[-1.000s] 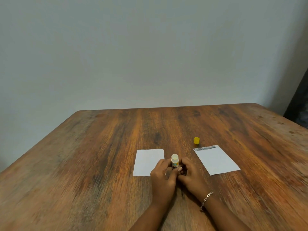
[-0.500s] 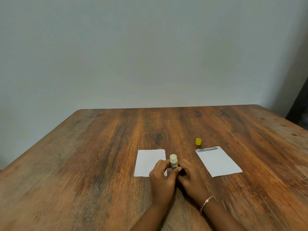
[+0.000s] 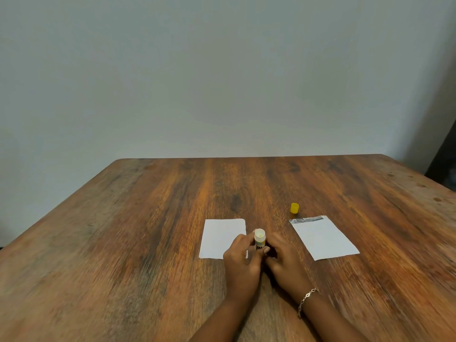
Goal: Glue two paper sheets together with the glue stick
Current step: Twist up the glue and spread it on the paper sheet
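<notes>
An uncapped glue stick (image 3: 259, 239) stands upright between my two hands near the table's front centre. My left hand (image 3: 243, 261) wraps its upper body with thumb and fingers. My right hand (image 3: 286, 261) grips its lower end, which is hidden by my fingers. A white paper sheet (image 3: 220, 236) lies just left of the stick, partly under my left hand. A second white sheet (image 3: 324, 239) with a grey strip along its far edge lies to the right. The yellow cap (image 3: 294, 208) sits beyond that sheet's far left corner.
The brown wooden table (image 3: 148, 230) reaches to a plain pale wall at the back. A dark object (image 3: 444, 164) stands past the table's right corner. A silver bracelet (image 3: 306, 301) circles my right wrist.
Both hands stay on the glue stick in the same spot. The view has shifted slightly; papers and cap have not moved on the table.
</notes>
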Demonstrator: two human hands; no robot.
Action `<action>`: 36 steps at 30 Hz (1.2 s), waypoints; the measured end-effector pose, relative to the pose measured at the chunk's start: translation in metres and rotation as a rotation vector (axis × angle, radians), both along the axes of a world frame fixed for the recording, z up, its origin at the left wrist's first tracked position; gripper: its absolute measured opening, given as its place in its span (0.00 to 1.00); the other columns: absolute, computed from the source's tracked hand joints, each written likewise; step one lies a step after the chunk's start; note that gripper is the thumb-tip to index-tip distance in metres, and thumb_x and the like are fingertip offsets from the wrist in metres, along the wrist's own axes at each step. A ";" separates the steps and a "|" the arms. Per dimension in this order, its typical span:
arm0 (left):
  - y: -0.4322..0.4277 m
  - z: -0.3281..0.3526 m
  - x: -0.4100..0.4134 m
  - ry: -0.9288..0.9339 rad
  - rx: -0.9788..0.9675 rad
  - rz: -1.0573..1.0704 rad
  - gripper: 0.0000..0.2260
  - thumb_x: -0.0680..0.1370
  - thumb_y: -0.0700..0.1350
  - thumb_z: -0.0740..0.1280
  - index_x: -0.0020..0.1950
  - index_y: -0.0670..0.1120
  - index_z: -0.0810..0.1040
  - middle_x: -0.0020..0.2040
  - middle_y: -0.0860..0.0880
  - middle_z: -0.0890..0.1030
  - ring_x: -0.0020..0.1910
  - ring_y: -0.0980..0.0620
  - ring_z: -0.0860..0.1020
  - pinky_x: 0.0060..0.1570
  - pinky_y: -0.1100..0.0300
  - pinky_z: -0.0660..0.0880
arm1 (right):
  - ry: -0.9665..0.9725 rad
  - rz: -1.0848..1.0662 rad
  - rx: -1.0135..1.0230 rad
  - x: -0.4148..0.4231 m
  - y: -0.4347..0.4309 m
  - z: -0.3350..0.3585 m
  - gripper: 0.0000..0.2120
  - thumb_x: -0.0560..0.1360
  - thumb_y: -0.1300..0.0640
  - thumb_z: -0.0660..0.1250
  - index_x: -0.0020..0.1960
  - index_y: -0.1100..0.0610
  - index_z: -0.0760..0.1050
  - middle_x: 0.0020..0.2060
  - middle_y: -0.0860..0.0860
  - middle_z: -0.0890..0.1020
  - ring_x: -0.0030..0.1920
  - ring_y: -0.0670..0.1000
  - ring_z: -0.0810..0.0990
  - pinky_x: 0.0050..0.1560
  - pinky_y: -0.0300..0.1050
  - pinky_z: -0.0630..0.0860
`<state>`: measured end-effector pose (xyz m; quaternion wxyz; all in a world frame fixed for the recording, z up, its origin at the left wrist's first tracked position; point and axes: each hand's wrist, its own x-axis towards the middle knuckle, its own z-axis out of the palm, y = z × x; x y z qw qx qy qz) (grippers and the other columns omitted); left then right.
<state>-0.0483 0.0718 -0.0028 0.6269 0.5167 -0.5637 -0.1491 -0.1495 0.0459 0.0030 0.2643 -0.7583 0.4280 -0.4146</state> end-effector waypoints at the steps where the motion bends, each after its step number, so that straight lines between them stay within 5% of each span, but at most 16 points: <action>1: 0.000 0.000 0.000 -0.007 -0.001 0.000 0.09 0.69 0.42 0.69 0.48 0.44 0.81 0.40 0.51 0.81 0.42 0.60 0.78 0.42 0.69 0.74 | 0.002 0.020 0.007 -0.001 0.000 0.000 0.13 0.68 0.63 0.59 0.49 0.55 0.77 0.42 0.52 0.80 0.43 0.46 0.76 0.43 0.37 0.72; 5: 0.001 0.001 0.000 -0.003 0.002 -0.016 0.08 0.70 0.41 0.68 0.49 0.44 0.81 0.41 0.52 0.81 0.42 0.60 0.78 0.42 0.69 0.73 | 0.032 0.014 -0.030 0.002 0.001 -0.001 0.10 0.71 0.62 0.61 0.48 0.49 0.72 0.42 0.46 0.75 0.44 0.42 0.74 0.40 0.30 0.69; 9: 0.002 0.002 -0.001 -0.038 -0.010 -0.026 0.09 0.71 0.41 0.67 0.49 0.44 0.80 0.42 0.53 0.80 0.44 0.62 0.77 0.42 0.74 0.71 | 0.013 -0.040 -0.040 0.002 -0.001 -0.001 0.06 0.68 0.62 0.60 0.42 0.55 0.73 0.36 0.47 0.73 0.39 0.44 0.72 0.35 0.32 0.67; 15: 0.000 0.001 -0.001 -0.049 -0.012 0.000 0.06 0.71 0.40 0.67 0.47 0.45 0.80 0.40 0.51 0.80 0.43 0.63 0.75 0.40 0.74 0.70 | 0.014 0.036 0.003 -0.002 0.002 0.001 0.13 0.69 0.60 0.60 0.52 0.54 0.77 0.46 0.51 0.81 0.47 0.48 0.78 0.46 0.37 0.74; 21: -0.001 -0.001 -0.002 -0.074 0.000 -0.028 0.08 0.71 0.40 0.67 0.49 0.45 0.80 0.41 0.55 0.79 0.43 0.63 0.76 0.42 0.73 0.71 | -0.001 -0.079 -0.053 0.005 0.001 0.003 0.13 0.68 0.61 0.60 0.37 0.42 0.67 0.35 0.44 0.70 0.39 0.38 0.72 0.36 0.28 0.66; 27: -0.001 -0.001 -0.001 -0.054 -0.005 -0.016 0.07 0.71 0.41 0.68 0.48 0.46 0.80 0.40 0.59 0.77 0.44 0.64 0.76 0.42 0.74 0.72 | 0.024 -0.021 0.022 -0.003 0.002 0.003 0.11 0.68 0.60 0.59 0.46 0.58 0.78 0.41 0.55 0.80 0.42 0.49 0.77 0.43 0.45 0.74; 31: -0.003 -0.003 0.000 -0.038 0.004 -0.005 0.08 0.70 0.41 0.68 0.48 0.46 0.80 0.40 0.54 0.80 0.42 0.61 0.77 0.40 0.71 0.73 | 0.058 -0.004 -0.004 0.001 0.004 0.003 0.10 0.71 0.63 0.63 0.51 0.56 0.76 0.45 0.51 0.78 0.44 0.46 0.76 0.43 0.35 0.74; 36: -0.003 -0.004 -0.001 -0.043 0.039 -0.036 0.08 0.70 0.44 0.67 0.49 0.48 0.80 0.41 0.56 0.80 0.43 0.61 0.77 0.42 0.65 0.75 | 0.053 -0.078 -0.012 0.002 0.000 0.002 0.08 0.71 0.68 0.63 0.47 0.60 0.76 0.37 0.52 0.73 0.37 0.44 0.72 0.36 0.28 0.67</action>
